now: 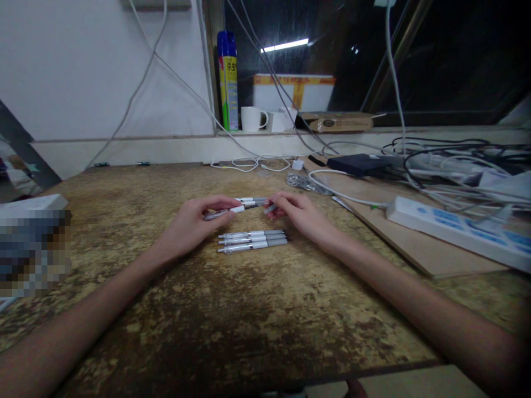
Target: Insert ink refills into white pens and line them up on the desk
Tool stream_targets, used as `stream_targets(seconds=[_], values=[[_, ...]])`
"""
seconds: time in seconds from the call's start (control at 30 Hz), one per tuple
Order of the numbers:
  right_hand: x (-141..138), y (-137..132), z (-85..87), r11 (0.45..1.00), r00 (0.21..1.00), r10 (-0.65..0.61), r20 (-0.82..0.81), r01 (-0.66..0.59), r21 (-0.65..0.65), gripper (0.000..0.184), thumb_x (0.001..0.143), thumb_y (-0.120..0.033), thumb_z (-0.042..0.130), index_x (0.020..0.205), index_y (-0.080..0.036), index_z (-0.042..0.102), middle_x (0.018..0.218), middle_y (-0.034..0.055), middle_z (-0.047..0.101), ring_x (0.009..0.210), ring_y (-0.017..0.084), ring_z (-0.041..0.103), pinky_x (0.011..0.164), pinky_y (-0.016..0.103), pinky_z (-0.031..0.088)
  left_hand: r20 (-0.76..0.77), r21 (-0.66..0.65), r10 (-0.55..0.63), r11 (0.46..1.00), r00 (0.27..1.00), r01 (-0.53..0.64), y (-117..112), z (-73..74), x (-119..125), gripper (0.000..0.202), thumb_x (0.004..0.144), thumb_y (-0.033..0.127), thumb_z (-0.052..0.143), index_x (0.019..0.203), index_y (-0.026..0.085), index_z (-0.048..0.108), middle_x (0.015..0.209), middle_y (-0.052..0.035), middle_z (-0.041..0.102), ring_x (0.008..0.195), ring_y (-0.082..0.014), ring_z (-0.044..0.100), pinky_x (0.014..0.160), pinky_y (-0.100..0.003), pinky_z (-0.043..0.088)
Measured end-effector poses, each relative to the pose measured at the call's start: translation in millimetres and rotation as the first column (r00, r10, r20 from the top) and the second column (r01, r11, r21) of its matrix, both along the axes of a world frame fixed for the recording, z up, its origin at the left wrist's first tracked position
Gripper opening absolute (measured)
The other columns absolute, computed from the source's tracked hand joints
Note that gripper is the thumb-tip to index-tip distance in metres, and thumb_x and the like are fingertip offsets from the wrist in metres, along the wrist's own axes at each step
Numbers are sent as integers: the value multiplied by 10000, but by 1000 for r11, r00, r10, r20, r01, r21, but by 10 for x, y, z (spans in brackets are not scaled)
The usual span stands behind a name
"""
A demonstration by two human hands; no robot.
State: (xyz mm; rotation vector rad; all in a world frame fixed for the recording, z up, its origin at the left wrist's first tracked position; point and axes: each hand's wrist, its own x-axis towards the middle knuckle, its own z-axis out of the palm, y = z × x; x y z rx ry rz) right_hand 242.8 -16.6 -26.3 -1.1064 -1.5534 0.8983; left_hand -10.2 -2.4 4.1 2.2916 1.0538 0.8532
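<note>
White pen barrel (237, 210), crosswise, pointing right, pinched in left hand (193, 220); grey piece (270, 208) in right hand (297, 213)

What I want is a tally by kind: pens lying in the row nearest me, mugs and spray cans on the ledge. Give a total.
Pens in the nearest row: 3
Mug: 1
Spray can: 1
Total: 5
</note>
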Motion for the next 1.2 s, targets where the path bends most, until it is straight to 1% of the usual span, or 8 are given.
stream_targets(seconds=[0.07,0.17,0.4,0.63,0.77,0.9,1.03,1.2], values=[[19,5,16,998,998,-58,-16,58,11,149,911,-272,600,903,-190,724,852,41,729,842,188,680,869,337,508,-3,4,21,1000,1000,-21,7,2,-11,320,959,425,627,1186,249,768,1145,-44,778,925,-224,686,862,-352,510],[47,-6,47,995,992,-102,-71,103,8,158,875,-242,627,985,-189,727,864,31,725,880,181,677,931,342,495,-7,6,39,999,999,-39,27,-6,-29,328,957,425,626,1193,246,766,1113,-45,782,862,-207,674,802,-335,507],[22,-40,87,997,985,-79,-151,74,-38,159,864,-269,657,986,-199,732,881,35,736,899,178,678,983,361,493,-6,2,41,999,999,-41,32,-15,-22,349,957,454,615,1193,246,767,1122,-55,778,855,-216,672,795,-346,513],[-31,-84,115,998,991,-58,-117,54,-37,137,841,-282,680,950,-214,729,858,21,718,861,183,669,890,342,506,17,-24,10,1000,1000,-10,21,-24,-12,361,963,459,614,1209,237,756,1178,-60,766,949,-235,684,872,-362,518],[-67,-104,102,999,997,-45,-61,46,11,157,814,-282,729,956,-214,729,930,21,720,853,174,642,827,313,489,34,-46,-23,999,999,25,15,-30,7,346,962,449,629,1212,248,757,1189,-61,767,1004,-243,693,936,-385,515],[-111,-150,119,1000,1000,3,3,-3,28,139,851,-290,712,960,-206,733,926,22,716,811,163,613,751,294,464,53,-58,-53,997,997,57,-27,-4,46,300,965,417,639,1185,260,769,1194,-49,768,1052,-239,696,977,-377,502],[-140,-186,142,997,997,59,43,-61,56,130,885,-283,683,973,-214,748,975,29,740,841,168,635,755,295,470,58,-80,-59,995,997,63,-61,10,68,297,968,418,631,1177,260,771,1180,-47,774,1038,-243,701,968,-383,509],[-150,-189,126,994,996,71,48,-75,81,152,881,-315,699,980,-214,753,990,40,750,847,172,656,753,300,489,61,-100,-75,992,995,81,-46,-18,62,326,954,462,646,1179,260,768,1186,-51,774,1027,-248,705,937,-383,523]])
